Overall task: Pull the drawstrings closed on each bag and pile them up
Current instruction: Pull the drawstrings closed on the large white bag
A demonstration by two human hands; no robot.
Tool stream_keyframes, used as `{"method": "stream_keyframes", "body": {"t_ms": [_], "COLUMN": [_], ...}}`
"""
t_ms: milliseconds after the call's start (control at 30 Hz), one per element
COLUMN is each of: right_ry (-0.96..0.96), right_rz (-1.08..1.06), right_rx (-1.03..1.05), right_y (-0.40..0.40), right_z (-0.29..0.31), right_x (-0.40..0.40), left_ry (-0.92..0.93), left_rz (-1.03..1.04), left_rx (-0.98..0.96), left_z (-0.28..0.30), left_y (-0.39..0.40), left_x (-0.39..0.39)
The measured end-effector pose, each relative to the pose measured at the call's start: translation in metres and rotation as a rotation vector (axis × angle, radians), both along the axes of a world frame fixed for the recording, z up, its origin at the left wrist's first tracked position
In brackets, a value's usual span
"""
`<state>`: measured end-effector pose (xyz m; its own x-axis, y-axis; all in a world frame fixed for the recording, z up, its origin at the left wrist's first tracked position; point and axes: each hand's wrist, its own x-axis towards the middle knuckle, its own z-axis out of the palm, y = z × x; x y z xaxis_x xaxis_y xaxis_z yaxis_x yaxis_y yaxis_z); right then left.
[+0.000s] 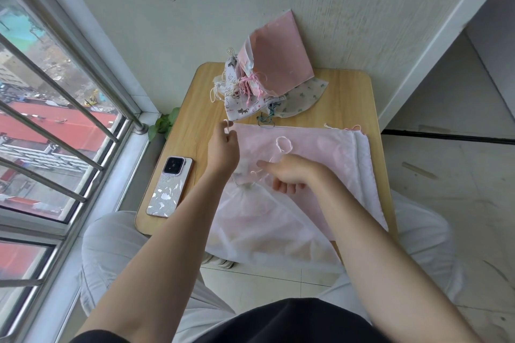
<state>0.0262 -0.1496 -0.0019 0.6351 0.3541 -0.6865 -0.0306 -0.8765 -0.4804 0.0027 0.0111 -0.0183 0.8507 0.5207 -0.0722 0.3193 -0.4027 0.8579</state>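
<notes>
A sheer white drawstring bag [259, 220] hangs over the near edge of the wooden table [192, 120], its mouth gathered near my wrists. My left hand [224, 147] pinches a white cord loop [228, 124] and holds it up and away. My right hand [289, 172] grips the other white cord [283, 145], whose loop curls above my fingers. Flat pink and white bags [328, 147] lie under the sheer one. A pile of closed bags [250, 86] stands at the far edge, with a pink bag [278, 56] leaning against the wall.
A phone [170, 186] in a patterned case lies at the table's left front. A barred window [55, 120] runs along the left, with green leaves [164, 124] by the sill. The wall stands right behind the table. My knees in light trousers flank the table.
</notes>
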Motion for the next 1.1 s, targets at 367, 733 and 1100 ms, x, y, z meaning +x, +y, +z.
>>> {"method": "stream_keyframes", "body": {"t_ms": [367, 733, 1100], "right_ry": [0.104, 0.037, -0.115], "right_rz": [-0.193, -0.401, -0.502], "right_rx": [0.398, 0.488, 0.521], "right_y": [0.029, 0.028, 0.027], "right_z": [-0.004, -0.010, -0.011], "right_x": [-0.013, -0.011, -0.010], "left_ry": [-0.072, 0.311, 0.706], "left_rz": [0.055, -0.173, -0.438], "left_rx": [-0.153, 0.628, 0.447], "left_z": [0.008, 0.025, 0.016], "left_y": [-0.003, 0.029, 0.020], "left_x": [0.013, 0.022, -0.005]}}
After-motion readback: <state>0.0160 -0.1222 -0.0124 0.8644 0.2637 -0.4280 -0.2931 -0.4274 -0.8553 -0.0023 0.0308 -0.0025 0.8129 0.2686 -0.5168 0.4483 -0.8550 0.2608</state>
